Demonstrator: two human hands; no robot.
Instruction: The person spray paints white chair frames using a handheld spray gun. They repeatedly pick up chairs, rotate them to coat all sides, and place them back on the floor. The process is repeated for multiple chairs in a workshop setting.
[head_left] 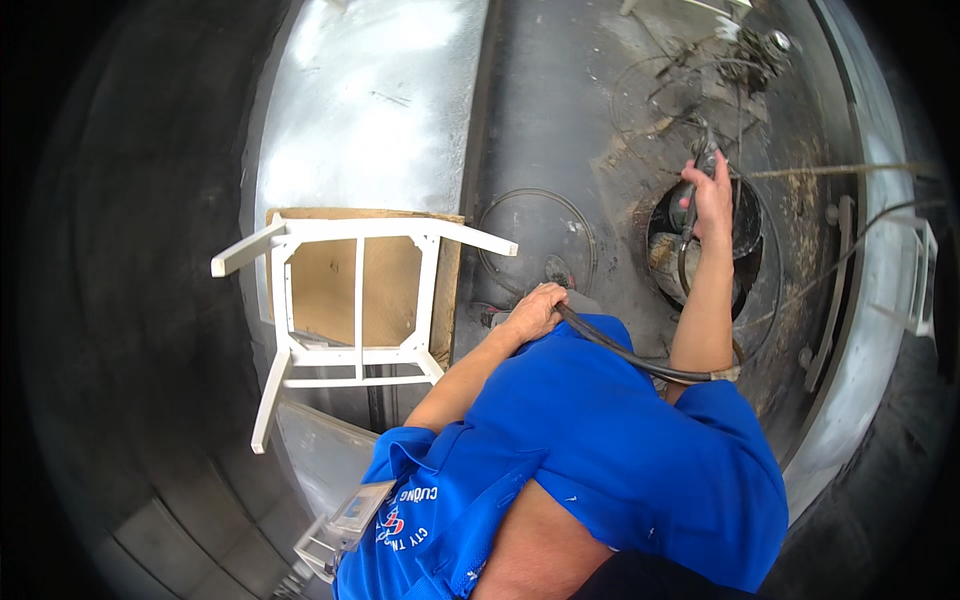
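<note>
My right hand (713,208) is wrapped round the grip of a spray gun (706,153), above a dark round bucket (755,235). Near my lap, my left hand (537,312) closes on a black hose (610,345); its fingertips are partly hidden. The hose runs across to my right forearm. To the left, a white stool frame (359,290) lies with its legs sticking outward, on a piece of brown cardboard (315,290). Neither hand touches the frame.
A silvery, paint-dusted surface (370,110) extends beyond the cardboard. Thin hose loops (590,225) lie on the dark floor. Past the bucket stands a grimy metal fitting (755,60) with tangled lines. Another white frame (915,275) is at the far right, and a cord (840,171) crosses there.
</note>
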